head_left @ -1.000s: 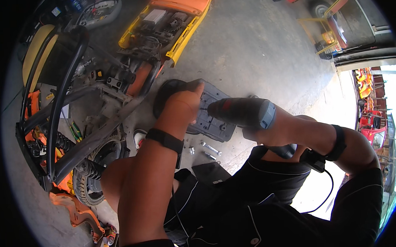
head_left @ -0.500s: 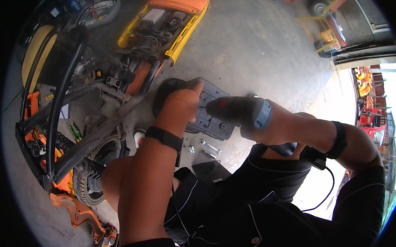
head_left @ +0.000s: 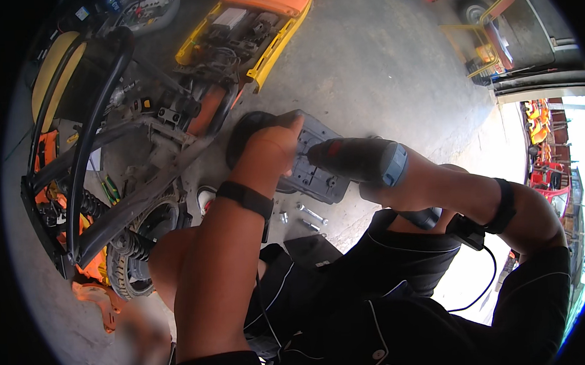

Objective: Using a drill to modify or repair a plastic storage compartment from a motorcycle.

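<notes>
My left hand (head_left: 273, 151) grips the far left side of a grey moulded plastic plate (head_left: 324, 181) with holes and ribs; a rounded black part (head_left: 241, 139) shows beyond the wrist. In my right hand (head_left: 386, 195) is a dark cordless drill (head_left: 353, 160) with a blue-grey rear end. Its nose points left at the middle of the plate, and its tip is close to the surface; whether they touch I cannot tell. On the floor just below the plate lie a wrench (head_left: 313, 214) and a socket (head_left: 283, 217).
A black tubular frame (head_left: 98, 145) with a tyre (head_left: 123, 271) stands at my left. Ahead is an orange and yellow vehicle body (head_left: 250, 34) with exposed parts. Green-handled pliers (head_left: 112, 189) lie by the frame. A yellow metal stand (head_left: 488, 37) is at the far right.
The view has shifted slightly. The drill sits a little further right in the picture, still held over the plate. A blurred brownish shape now covers part of the lower left.
</notes>
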The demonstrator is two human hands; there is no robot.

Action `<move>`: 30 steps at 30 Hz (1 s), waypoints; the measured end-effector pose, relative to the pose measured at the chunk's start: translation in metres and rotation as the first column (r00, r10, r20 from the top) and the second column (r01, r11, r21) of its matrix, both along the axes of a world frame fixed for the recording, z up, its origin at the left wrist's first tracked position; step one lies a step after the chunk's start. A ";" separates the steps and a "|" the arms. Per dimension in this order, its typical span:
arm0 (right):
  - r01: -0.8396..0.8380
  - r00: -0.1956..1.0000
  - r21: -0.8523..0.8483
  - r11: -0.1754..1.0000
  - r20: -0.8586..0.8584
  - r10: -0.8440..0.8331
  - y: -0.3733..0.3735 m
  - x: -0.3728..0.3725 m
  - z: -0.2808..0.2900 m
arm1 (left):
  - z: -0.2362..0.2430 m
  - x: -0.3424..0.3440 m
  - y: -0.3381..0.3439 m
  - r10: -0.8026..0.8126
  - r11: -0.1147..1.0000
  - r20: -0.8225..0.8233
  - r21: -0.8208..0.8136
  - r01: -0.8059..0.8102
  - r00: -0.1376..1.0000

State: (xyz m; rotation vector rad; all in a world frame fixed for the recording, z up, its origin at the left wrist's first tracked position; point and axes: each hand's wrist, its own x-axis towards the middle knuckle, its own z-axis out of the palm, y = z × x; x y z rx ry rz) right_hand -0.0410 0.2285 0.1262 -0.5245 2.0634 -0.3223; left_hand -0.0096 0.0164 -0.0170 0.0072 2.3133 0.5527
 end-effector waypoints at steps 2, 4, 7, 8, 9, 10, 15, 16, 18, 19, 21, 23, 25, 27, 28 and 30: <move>-0.025 1.000 0.024 0.999 0.013 0.025 -0.002 0.000 0.004 | 0.002 -0.001 0.000 0.004 1.000 0.015 0.005 -0.004 1.000; -0.052 0.998 0.048 0.997 0.027 0.051 -0.004 0.002 0.001 | 0.000 0.001 0.000 0.010 1.000 0.032 0.011 -0.010 0.999; 0.007 1.000 0.082 0.997 0.007 -0.007 -0.006 0.006 -0.021 | -0.008 -0.001 -0.005 0.021 0.999 0.003 0.050 -0.021 1.000; 0.000 1.000 0.081 0.997 0.018 -0.002 -0.003 0.005 -0.023 | 0.002 -0.002 -0.002 0.036 0.998 0.024 0.046 -0.037 0.999; 0.062 0.997 0.083 0.995 0.031 -0.065 -0.002 0.002 -0.027 | 0.006 -0.001 -0.001 0.054 0.998 0.044 0.039 -0.056 0.998; 0.124 0.991 0.086 0.988 0.044 -0.129 -0.002 0.001 -0.030 | 0.006 0.001 -0.002 0.063 0.997 0.054 0.036 -0.065 0.997; -0.009 1.000 -0.090 0.996 0.022 0.011 0.006 0.002 -0.048 | 0.003 0.000 -0.004 0.047 0.998 0.018 0.049 -0.048 0.999; -0.014 1.000 -0.168 0.986 -0.005 0.013 0.010 0.001 -0.058 | 0.004 -0.001 -0.004 0.048 0.998 0.019 0.050 -0.049 0.999; -0.023 0.999 -0.242 0.970 -0.028 0.016 0.014 0.001 -0.070 | 0.005 -0.001 -0.004 0.052 0.996 0.030 0.064 -0.054 0.998; -0.031 0.999 -0.235 0.971 -0.021 0.027 0.014 0.000 -0.074 | 0.005 -0.002 -0.004 0.053 0.996 0.032 0.065 -0.055 0.998; -0.042 0.999 -0.229 0.972 -0.009 0.041 0.013 0.001 -0.077 | 0.005 0.000 -0.006 0.044 0.996 0.029 0.077 -0.046 0.999; -0.011 1.000 -0.202 0.979 -0.022 0.007 0.013 0.002 -0.077 | 0.005 0.000 -0.007 0.046 0.996 0.030 0.081 -0.048 0.998; -0.017 0.999 -0.183 0.983 -0.035 0.010 0.013 0.001 -0.080 | 0.004 0.000 -0.007 0.045 0.995 0.027 0.087 -0.047 0.999; -0.020 0.999 -0.165 0.986 -0.047 0.013 0.015 0.001 -0.084 | 0.002 -0.001 -0.007 0.043 0.995 0.002 0.092 -0.042 0.999; -0.030 0.998 -0.154 0.988 -0.057 0.021 0.016 0.001 -0.087 | 0.001 -0.002 -0.007 0.041 0.995 -0.001 0.094 -0.041 0.999; -0.045 0.997 -0.146 0.988 -0.065 0.036 0.016 0.002 -0.087 | 0.001 0.000 -0.008 0.050 0.995 0.025 0.083 -0.052 0.998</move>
